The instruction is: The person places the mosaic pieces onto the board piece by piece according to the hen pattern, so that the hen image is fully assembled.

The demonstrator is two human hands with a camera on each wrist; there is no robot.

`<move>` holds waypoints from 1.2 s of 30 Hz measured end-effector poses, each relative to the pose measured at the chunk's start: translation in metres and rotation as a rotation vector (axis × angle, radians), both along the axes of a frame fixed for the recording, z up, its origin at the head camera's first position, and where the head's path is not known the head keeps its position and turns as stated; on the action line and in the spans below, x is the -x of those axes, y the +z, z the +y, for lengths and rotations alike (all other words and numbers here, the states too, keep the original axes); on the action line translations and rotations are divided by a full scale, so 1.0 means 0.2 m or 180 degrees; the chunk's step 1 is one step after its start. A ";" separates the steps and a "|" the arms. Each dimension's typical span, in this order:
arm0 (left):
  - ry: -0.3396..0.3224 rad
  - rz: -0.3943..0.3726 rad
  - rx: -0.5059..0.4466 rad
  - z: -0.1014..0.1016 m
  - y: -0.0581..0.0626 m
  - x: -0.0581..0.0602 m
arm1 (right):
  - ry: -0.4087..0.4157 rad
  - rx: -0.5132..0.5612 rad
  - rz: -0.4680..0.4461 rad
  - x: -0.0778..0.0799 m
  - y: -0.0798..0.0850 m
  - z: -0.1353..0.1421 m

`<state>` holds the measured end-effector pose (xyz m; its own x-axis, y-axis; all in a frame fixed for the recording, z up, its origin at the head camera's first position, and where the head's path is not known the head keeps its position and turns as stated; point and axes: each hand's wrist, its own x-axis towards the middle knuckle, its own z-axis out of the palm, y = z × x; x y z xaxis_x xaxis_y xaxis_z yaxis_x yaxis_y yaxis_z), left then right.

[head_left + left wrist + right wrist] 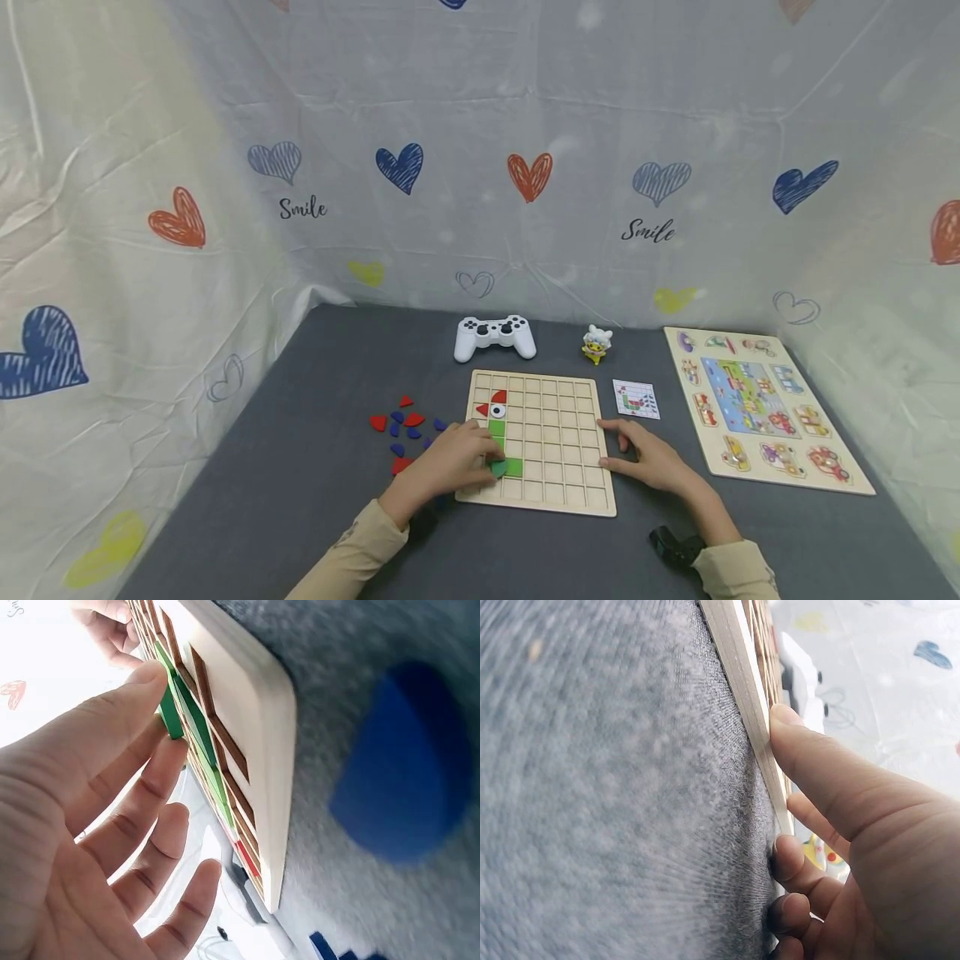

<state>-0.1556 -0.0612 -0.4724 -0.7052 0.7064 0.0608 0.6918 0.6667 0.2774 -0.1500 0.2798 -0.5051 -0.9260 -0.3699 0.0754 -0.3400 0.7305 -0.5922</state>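
Observation:
My left hand point(457, 458) pinches a dark green rounded piece point(169, 714) between thumb and fingertips, low over the left part of the wooden grid board point(555, 442). On the board's left side a figure of pieces lies in the cells: red pieces point(498, 397) at the top, a white eye piece point(497, 411), light green squares point(497, 428) below it, and another green square point(513, 467) beside the held piece. My right hand point(652, 458) rests at the board's right edge, thumb and index fingertip touching it, the other fingers loosely bent.
Loose red pieces point(414, 420) and blue pieces point(397, 450) lie left of the board. Behind it are a white game controller point(495, 335) and a small figurine point(596, 343). A pattern card point(636, 399) and a picture puzzle board point(712, 417) lie to the right.

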 end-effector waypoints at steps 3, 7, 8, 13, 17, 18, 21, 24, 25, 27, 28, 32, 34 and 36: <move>-0.0003 0.0000 0.0040 0.03 -0.01 0.01 | -0.0012 -0.0011 -0.0012 0.00 0.00 0.00; -0.0021 -0.0025 0.0046 0.07 0.01 0.01 | -0.0026 -0.0030 -0.0018 0.00 0.00 0.00; -0.0027 -0.0035 0.0047 0.08 0.01 0.01 | -0.0025 -0.0032 -0.0018 0.00 0.00 0.00; -0.0060 -0.0017 0.0073 0.14 0.00 0.02 | -0.0015 -0.0024 -0.0025 0.00 0.01 0.00; -0.0078 0.0027 0.0127 0.17 -0.01 0.03 | 0.0001 -0.0033 -0.0012 0.00 0.01 0.00; -0.0080 0.0031 0.0137 0.18 -0.01 0.03 | 0.0004 -0.0033 -0.0011 0.00 0.01 0.00; -0.0082 0.0024 0.0149 0.20 0.00 0.03 | 0.0008 -0.0024 -0.0008 0.00 0.01 0.00; -0.0081 0.0052 0.0161 0.22 0.00 0.03 | 0.0006 -0.0021 -0.0009 0.00 0.01 0.00; -0.0074 0.0058 0.0162 0.22 0.00 0.03 | 0.0007 -0.0020 -0.0009 0.00 0.01 0.00; -0.0061 0.0062 0.0171 0.24 -0.01 0.03 | 0.0009 -0.0026 -0.0005 0.00 0.00 0.00; -0.0054 0.0059 0.0179 0.24 -0.01 0.04 | 0.0011 -0.0029 -0.0002 0.00 0.00 0.00; -0.0026 0.0032 0.0211 0.26 -0.01 0.03 | 0.0021 -0.0018 0.0007 0.00 0.01 0.00; -0.0020 0.0040 0.0228 0.26 0.00 0.03 | 0.0024 -0.0014 0.0004 0.00 0.01 0.00; -0.0019 0.0058 0.0238 0.26 0.00 0.02 | 0.0022 -0.0015 0.0001 0.00 0.01 0.00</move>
<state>-0.1606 -0.0099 -0.4719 -0.7003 0.7136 0.0205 0.7002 0.6810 0.2144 -0.1504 0.2800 -0.5037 -0.9235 -0.3766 0.0738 -0.3451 0.7310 -0.5887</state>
